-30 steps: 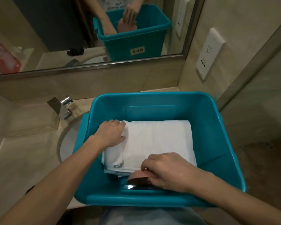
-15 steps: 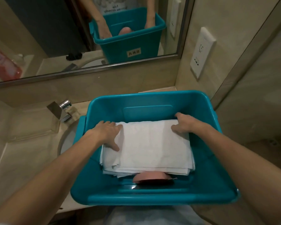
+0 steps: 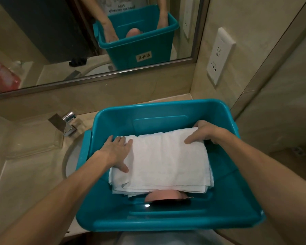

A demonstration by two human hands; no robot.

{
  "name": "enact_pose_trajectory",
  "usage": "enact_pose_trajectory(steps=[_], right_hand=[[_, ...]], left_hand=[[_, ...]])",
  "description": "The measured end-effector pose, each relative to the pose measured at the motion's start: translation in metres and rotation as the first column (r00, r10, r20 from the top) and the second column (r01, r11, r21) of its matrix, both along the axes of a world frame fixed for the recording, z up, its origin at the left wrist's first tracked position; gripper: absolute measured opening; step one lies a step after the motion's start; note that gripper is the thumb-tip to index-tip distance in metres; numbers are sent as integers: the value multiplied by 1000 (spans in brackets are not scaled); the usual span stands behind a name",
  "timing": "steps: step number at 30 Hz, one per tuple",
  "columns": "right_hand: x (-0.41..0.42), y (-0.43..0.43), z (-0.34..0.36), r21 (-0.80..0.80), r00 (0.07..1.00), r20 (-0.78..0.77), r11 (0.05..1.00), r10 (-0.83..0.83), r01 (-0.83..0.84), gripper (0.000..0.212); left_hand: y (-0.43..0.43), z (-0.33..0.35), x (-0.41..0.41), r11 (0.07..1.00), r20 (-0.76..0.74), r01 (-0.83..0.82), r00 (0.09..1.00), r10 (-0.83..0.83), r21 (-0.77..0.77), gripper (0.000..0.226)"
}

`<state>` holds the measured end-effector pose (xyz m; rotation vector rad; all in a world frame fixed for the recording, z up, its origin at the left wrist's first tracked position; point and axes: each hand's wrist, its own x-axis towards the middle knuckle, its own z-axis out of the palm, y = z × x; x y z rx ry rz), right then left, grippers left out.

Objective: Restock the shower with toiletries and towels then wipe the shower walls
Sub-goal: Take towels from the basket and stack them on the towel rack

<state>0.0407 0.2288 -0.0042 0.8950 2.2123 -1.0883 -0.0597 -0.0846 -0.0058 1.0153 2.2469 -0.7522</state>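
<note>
White folded towels (image 3: 166, 165) lie stacked in the middle of the teal bin (image 3: 166, 110), which fills the lower centre of the frame. The stack's long axis runs left to right, with its right end tipped a little toward the top of the frame, and its loose layered edges face me. My left hand (image 3: 116, 153) lies flat on the left end, fingers straight, pressing rather than gripping. My right hand (image 3: 203, 133) grips the far right corner, thumb on top and fingers curled over the edge. I judge this to be the restocking step: getting the towels out for the shower. Next I need a hold under both ends so the layers lift together, clear of the pink rounded thing (image 3: 163, 198) poking out beneath the near edge. A faucet (image 3: 69, 126) stands at the left, below the mirror (image 3: 42, 41).
</note>
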Motion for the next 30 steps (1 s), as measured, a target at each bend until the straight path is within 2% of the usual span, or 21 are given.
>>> enact_pose_trajectory(steps=[3, 4, 5, 7, 10, 13, 14, 16, 18, 20, 24, 26, 27, 28, 30], right_hand=[[26, -20, -14, -37, 930, -207, 952, -304, 303, 74], [36, -27, -19, -84, 893, -233, 923, -385, 376, 75], [44, -33, -24, -161, 857, -222, 884, -466, 439, 74], [56, -40, -25, -288, 822, -139, 817, -552, 500, 58], [67, -43, -20, -299, 855, -76, 830, -513, 471, 32], [69, -42, -14, -247, 883, -153, 883, -443, 400, 25], [67, -43, -8, -178, 898, -189, 913, -397, 366, 26], [63, -47, 10, 58, 939, -248, 964, -239, 260, 34], [58, -52, 30, 241, 947, -300, 951, -116, 193, 34], [56, -52, 45, 313, 950, -307, 936, -60, 160, 31], [62, -46, 45, 386, 981, -195, 917, -21, 97, 28], [66, -47, 39, 373, 988, -151, 923, -44, 98, 30], [67, -47, 35, 362, 988, -140, 926, -58, 106, 31], [68, -48, 32, 351, 988, -139, 929, -72, 118, 32], [67, -50, 31, 327, 984, -147, 934, -98, 142, 32]], left_hand=[[0, -2, 0, 1000, 4, -1, 1000, 1, 9, 123], [0, -3, -1, 1000, 4, -1, 1000, 1, 12, 123], [-1, -3, -1, 1000, 6, 1, 1000, -1, 12, 123], [-1, -4, -1, 1000, 7, 8, 1000, -8, 20, 123], [-1, -4, -2, 999, 7, 10, 1000, -11, 36, 122], [-3, -3, -2, 998, 12, 4, 1000, -5, 62, 122], [-5, -3, -2, 997, 20, -5, 1000, 3, 77, 121], [-8, -3, -2, 993, 26, -22, 999, 20, 112, 121], [-9, -3, -2, 989, 35, -45, 999, 40, 140, 122], [-9, -1, 1, 983, 52, -84, 996, 76, 164, 121], [-6, 4, 10, 942, 147, -264, 960, 236, 208, 127], [-6, 0, 14, 879, 218, -427, 898, 383, 213, 128], [-7, -4, 17, 813, 264, -536, 838, 478, 227, 126], [-7, -9, 20, 712, 324, -651, 754, 571, 262, 122], [-7, -18, 25, 402, 468, -841, 537, 702, 363, 103]])
